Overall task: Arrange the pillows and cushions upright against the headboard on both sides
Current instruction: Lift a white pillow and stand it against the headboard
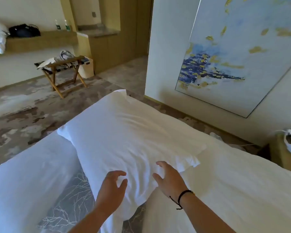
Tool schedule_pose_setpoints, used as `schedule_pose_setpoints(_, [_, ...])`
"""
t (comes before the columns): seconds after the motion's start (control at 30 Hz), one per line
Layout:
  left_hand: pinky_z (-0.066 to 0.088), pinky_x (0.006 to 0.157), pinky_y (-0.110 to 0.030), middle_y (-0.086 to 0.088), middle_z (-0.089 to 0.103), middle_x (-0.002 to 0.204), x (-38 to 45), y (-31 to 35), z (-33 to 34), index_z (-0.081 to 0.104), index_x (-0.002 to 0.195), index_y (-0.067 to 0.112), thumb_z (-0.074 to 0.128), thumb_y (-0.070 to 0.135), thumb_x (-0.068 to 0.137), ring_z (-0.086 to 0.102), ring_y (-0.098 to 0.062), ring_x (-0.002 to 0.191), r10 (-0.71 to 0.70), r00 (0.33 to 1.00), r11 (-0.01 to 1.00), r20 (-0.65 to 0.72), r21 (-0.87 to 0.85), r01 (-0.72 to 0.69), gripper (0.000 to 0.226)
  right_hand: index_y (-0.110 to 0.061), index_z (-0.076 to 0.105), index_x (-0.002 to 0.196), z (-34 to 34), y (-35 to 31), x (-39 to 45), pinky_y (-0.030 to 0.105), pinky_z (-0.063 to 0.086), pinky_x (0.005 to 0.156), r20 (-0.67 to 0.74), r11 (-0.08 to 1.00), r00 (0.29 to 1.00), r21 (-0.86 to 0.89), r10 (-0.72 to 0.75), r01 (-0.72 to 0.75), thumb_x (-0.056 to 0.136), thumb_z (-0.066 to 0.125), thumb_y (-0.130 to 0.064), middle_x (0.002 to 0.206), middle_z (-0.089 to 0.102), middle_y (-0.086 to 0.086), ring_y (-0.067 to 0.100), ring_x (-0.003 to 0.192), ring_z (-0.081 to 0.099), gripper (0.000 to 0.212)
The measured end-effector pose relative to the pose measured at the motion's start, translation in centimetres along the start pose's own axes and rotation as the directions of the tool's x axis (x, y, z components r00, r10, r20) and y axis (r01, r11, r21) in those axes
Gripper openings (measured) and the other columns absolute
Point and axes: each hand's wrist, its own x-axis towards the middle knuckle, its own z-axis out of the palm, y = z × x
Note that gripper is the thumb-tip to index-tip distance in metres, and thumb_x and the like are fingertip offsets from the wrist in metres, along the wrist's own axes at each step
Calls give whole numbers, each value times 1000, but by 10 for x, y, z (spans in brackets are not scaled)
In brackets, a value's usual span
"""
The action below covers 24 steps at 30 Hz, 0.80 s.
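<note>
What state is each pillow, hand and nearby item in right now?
Middle pillow: lying flat, not upright, wrinkled.
Left pillow: lying flat, partly under the middle pillow's corner.
Left hand: open, fingers curled, on the middle pillow's near end.
Right hand: open, fingers spread, on the same pillow.
Luggage rack: unfolded, standing, items piled on it.
Black bag: resting on the shelf.

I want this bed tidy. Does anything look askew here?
Yes. The white pillow lies flat and diagonal, not upright. Both hands, left and right, hover open over its near end.
</note>
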Motion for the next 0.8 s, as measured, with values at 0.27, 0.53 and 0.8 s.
schedule_pose_setpoints(0.27, [14, 120, -43, 8, 24, 161, 206, -22, 4, 38, 144, 39, 23, 63, 95, 15, -19, 149, 481, 862, 711, 159, 505, -490, 56, -25, 40, 141, 26, -20, 138, 22, 32, 104, -252, 994, 965, -63, 75, -93, 93, 56, -39, 144, 43, -8, 9, 128, 44, 52])
schedule_pose_setpoints(0.53, [4, 120, -49, 3, 3, 165, 235, -98, 62, 13, 155, 34, 23, 56, 100, 2, -22, 151, 570, 809, 634, 141, 552, -542, 60, -22, 46, 126, 33, -19, 231, 37, 45, 90, -372, 962, 923, -203, 98, -184, 87, 55, -53, 125, 55, 2, 27, 110, 56, 50])
schedule_pose_setpoints(0.8, [4, 119, -50, 0, 3, 165, 235, -121, 65, 12, 156, 30, 21, 56, 100, 2, -25, 151, 563, 802, 621, 200, 539, -570, 63, -16, 52, 117, 61, -20, 268, 37, 48, 82, -310, 863, 851, -145, 425, -484, 69, 41, -84, 104, 66, 0, 26, 97, 62, 84])
